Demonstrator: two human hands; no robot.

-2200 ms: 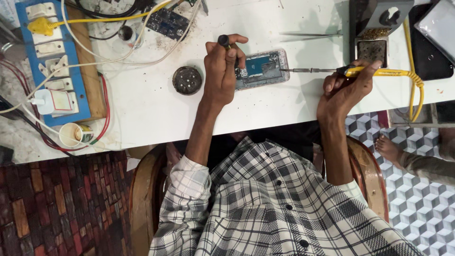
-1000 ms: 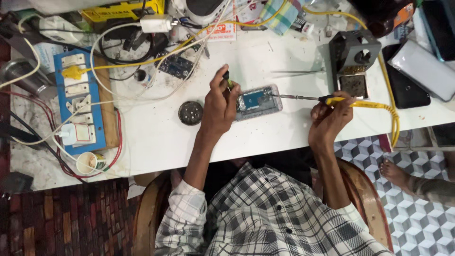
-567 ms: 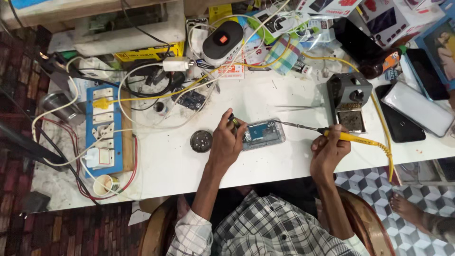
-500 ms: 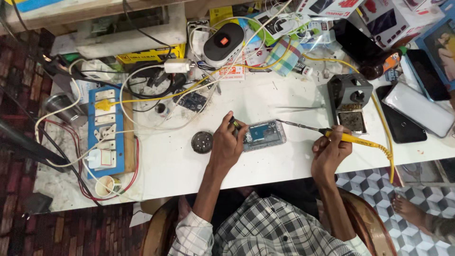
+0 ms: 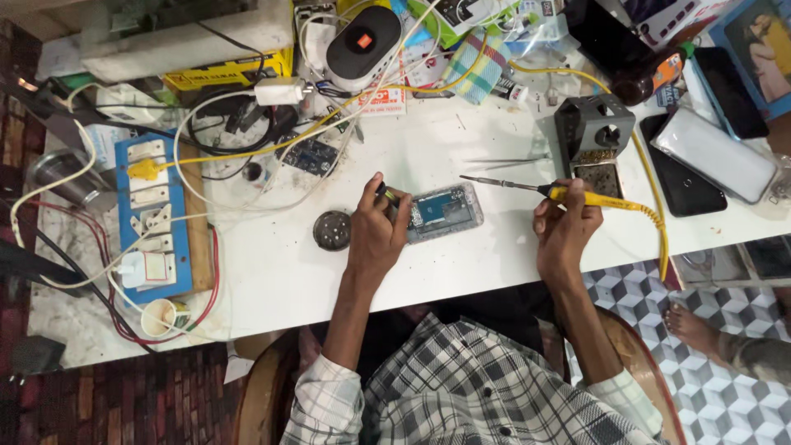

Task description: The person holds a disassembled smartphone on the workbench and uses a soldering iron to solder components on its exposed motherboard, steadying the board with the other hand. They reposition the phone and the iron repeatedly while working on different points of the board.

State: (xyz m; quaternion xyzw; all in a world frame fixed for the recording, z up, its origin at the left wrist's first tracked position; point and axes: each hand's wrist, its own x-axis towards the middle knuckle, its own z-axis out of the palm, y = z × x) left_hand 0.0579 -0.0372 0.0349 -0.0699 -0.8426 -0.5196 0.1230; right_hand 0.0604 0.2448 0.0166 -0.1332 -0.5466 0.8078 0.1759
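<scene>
Opened phone [image 5: 445, 211] steadied by left hand [image 5: 377, 231] fingers; right hand [image 5: 564, 227] fingers pinch soldering iron [image 5: 560, 192].

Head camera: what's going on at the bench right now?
A person in a checked shirt sits at a white table. The left hand steadies an opened phone lying flat and pinches a small dark tool against its left end. The right hand holds a yellow-handled soldering iron, tip raised just right of the phone, not touching it. A round tin sits left of the hand.
</scene>
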